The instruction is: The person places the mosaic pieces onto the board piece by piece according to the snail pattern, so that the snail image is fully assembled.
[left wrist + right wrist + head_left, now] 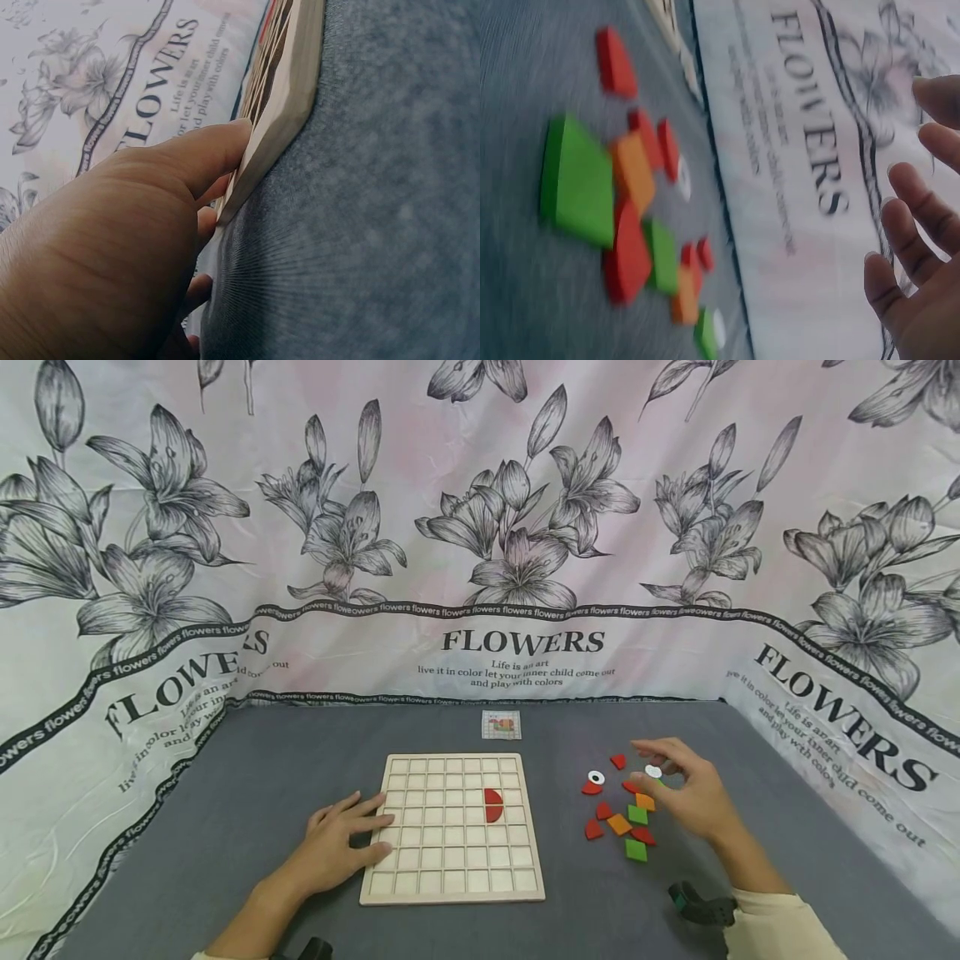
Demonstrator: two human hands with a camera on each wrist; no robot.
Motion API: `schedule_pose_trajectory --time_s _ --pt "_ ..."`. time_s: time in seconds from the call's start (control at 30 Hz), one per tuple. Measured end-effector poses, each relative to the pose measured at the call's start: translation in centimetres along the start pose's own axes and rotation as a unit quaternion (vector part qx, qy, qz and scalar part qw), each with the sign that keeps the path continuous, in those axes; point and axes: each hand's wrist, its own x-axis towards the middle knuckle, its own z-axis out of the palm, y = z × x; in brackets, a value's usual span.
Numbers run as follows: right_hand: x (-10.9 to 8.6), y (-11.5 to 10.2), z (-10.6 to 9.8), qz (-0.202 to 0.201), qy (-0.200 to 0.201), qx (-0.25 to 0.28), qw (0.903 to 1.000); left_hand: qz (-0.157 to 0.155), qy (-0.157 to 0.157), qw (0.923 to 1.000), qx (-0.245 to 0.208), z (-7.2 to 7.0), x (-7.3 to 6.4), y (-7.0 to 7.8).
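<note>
A pale wooden grid board (453,899) lies on the grey table, with two red quarter-round pieces (492,813) together in its right-hand cells. My left hand (330,852) rests at the board's left edge, fingers spread and extended over the rim; in the left wrist view its thumb (217,154) touches the wooden side. To the right of the board, my right hand (693,789) hovers above loose flat pieces. Its fingers are loosely bent and apart, and the right wrist view shows nothing between them. Beneath and beside it lie green squares (636,850), orange squares (619,824) and red quarter-rounds (593,829).
A white disc with a black dot (596,777) lies among the loose pieces, and another white disc (653,771) is partly behind the right hand. A small picture card (501,725) lies behind the board. Flower-printed cloth (525,652) encloses the table's back and sides.
</note>
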Motion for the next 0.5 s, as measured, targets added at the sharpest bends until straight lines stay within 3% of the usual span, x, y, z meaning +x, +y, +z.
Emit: schedule_pose_trajectory --time_s 0.23,0.5 --pt "-1.5 3.1 -0.7 0.056 -0.005 -0.005 0.9984 0.005 -0.001 1.0000 -0.006 -0.1 -0.1 -0.2" --pt "-2.8 5.5 -0.5 0.116 -0.041 -0.026 0.9921 0.010 -0.002 0.9999 -0.002 0.0 0.0 -0.4"
